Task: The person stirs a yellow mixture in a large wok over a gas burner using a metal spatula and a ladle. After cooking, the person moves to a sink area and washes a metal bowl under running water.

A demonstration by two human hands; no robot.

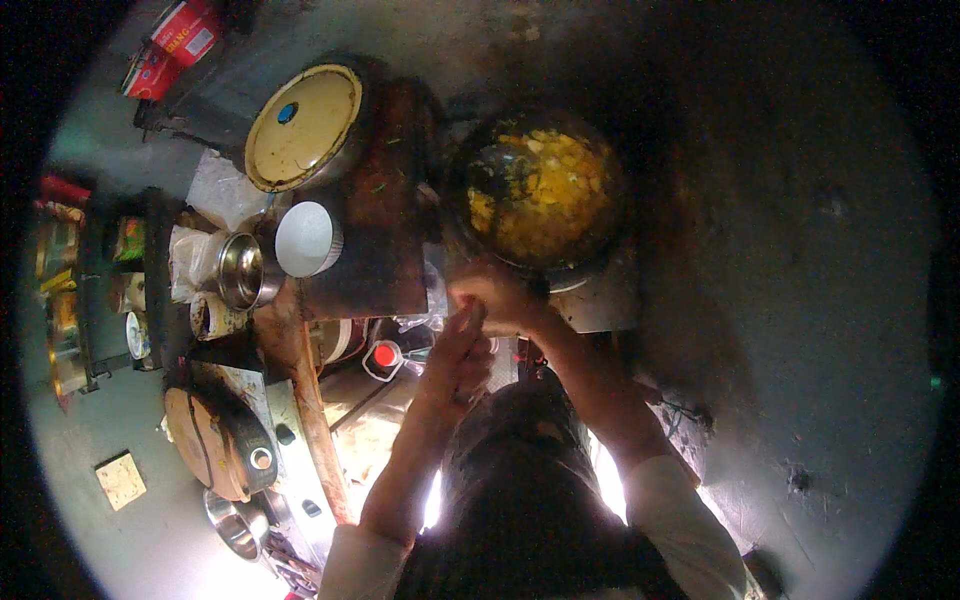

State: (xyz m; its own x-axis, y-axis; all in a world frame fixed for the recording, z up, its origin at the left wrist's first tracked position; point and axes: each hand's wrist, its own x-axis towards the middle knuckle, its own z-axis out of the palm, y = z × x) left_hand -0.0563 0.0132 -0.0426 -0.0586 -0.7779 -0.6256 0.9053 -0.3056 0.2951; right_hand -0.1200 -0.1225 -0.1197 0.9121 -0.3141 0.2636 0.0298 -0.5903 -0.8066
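My right hand [497, 295] and my left hand [462, 355] meet in front of my body, just short of a dark round pan [612, 225]. The right fingers are bent over toward the left hand, which is curled closed below them. Anything between the two is hidden. Yellow chunks of food [565, 190], perhaps potato, lie in the pan, and its left part looks dark and wet. A white ribbed bowl [308, 240] stands on the dark wooden table [375, 270] to the left of my hands.
A pot with a cream lid [310, 125] sits at the far left of the table. Beside the bowl is a steel pot [242, 272]. A round wooden board [200, 445], a steel bowl [235, 525] and wall shelves [95, 290] are further left. A grey wall [800, 260] rises on the right.
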